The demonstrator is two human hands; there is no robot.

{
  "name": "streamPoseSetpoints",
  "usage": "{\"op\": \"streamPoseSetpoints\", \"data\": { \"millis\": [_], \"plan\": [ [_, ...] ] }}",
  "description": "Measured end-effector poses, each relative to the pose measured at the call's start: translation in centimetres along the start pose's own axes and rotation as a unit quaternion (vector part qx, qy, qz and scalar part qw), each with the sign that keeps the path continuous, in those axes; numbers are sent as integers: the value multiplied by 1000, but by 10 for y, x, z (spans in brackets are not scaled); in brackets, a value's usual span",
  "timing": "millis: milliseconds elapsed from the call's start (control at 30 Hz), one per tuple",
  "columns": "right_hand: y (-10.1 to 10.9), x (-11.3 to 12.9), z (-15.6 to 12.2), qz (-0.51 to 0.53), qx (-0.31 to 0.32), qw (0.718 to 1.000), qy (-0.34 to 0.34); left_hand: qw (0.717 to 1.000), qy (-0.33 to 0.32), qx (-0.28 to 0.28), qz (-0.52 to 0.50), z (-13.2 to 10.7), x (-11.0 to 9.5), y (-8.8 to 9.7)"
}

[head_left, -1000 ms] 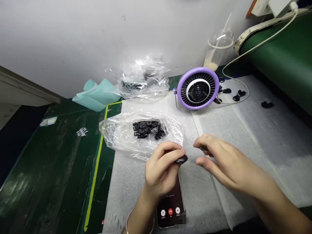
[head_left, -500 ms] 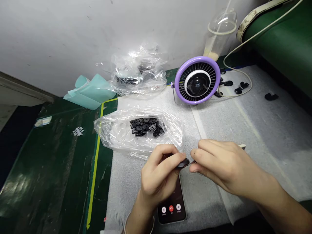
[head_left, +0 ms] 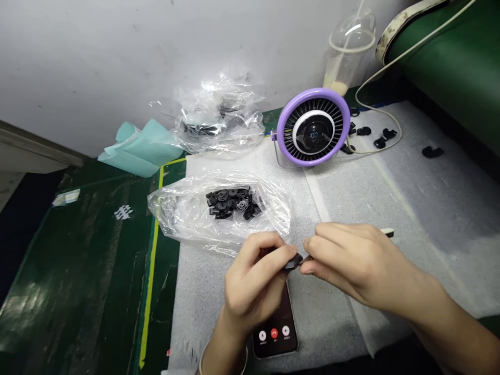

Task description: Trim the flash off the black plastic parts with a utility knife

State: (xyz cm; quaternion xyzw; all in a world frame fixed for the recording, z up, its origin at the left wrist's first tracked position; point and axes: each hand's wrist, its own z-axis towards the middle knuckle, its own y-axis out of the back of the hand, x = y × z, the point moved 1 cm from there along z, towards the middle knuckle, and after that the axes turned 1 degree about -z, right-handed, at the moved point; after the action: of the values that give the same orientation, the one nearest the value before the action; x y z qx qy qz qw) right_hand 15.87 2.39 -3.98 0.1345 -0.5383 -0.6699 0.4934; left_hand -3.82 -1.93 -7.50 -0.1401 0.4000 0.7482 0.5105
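Pinched between the thumb and fingers of my left hand (head_left: 255, 284) is a small, rounded black plastic part (head_left: 292, 261). My right hand (head_left: 351, 260) is closed around a slim knife-like tool (head_left: 387, 232). Its pale end sticks out behind my knuckles, and a thin tip shows at my fingertips, close against the part's right edge. Most of the tool is hidden by my fingers. Beyond my hands lies an open clear plastic bag (head_left: 175, 208) with several black plastic parts (head_left: 234, 202) in it. Under my left hand is a phone (head_left: 275, 341) showing call buttons.
A purple fan (head_left: 346, 127) stands at the back, with a plastic cup (head_left: 344, 62) behind it. Several black pieces (head_left: 364, 131) lie near a white cable (head_left: 400, 125). Another plastic bag (head_left: 222, 120) and turquoise sheet (head_left: 140, 151) sit by the wall. Grey foam sheet (head_left: 203, 302) covers the green table (head_left: 97, 271).
My right hand has shifted slightly left, bringing the tool's tip nearer the black plastic part. My left hand keeps its pinch. The whole view has moved slightly.
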Motion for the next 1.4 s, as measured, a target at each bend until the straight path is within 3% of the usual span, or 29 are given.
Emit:
{"op": "streamPoseSetpoints", "data": {
  "millis": [1400],
  "plan": [
    [2, -6, -2, 2, 14, 1000, 16, 999, -3, 29, 14, 3, -2, -1]
  ]
}}
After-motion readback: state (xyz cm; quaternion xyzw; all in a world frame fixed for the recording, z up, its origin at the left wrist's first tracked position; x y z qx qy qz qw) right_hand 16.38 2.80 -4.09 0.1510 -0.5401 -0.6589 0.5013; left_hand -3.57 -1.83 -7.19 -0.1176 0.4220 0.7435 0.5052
